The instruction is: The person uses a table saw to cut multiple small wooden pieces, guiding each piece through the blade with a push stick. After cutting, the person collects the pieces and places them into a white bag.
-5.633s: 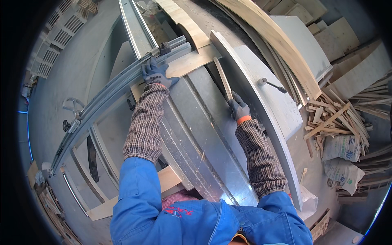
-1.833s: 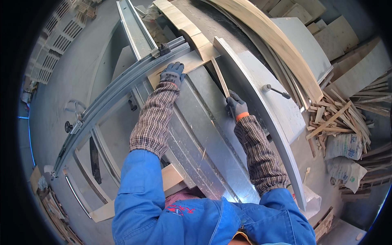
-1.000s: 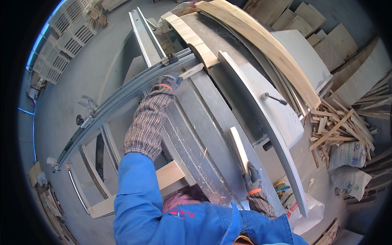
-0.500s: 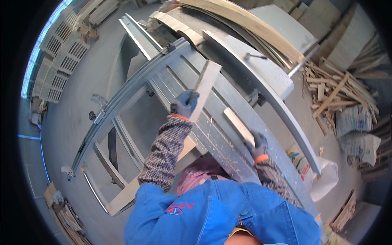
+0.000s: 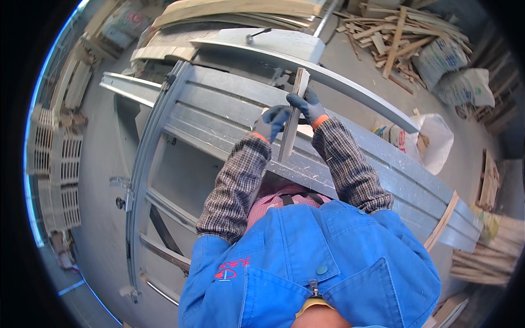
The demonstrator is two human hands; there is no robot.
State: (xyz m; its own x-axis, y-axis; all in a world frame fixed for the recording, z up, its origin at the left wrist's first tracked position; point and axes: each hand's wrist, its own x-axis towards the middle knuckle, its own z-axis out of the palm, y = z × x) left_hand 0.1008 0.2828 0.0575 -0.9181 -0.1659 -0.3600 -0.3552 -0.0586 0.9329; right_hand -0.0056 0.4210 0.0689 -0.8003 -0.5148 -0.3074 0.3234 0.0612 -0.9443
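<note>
Over the metal saw table point(image 5: 229, 104), a short wooden board point(image 5: 290, 128) is held tilted on edge, its far end showing a layered or doubled edge. My left hand point(image 5: 272, 123), in a grey-blue glove, is closed at the board's left side. At its right side, nearer the far end, my right hand point(image 5: 308, 106) is closed with its gloved fingers over the upper edge. Whether a second wood piece is pressed against the board is hidden by the gloves. Sawdust and chips lie on the grooved table around my hands.
A long metal fence point(image 5: 350, 85) crosses behind the board. To the left stands the sliding frame with its rail point(image 5: 143, 147). Curved wood panels point(image 5: 235, 7) lie at the back. Wood offcuts point(image 5: 383, 35), white sacks point(image 5: 465, 87) and a bundle of strips point(image 5: 492, 251) stand to the right.
My right hand has lifted from the table and come in beside my left at the board. The board has turned onto its edge. The view has swung to the right.
</note>
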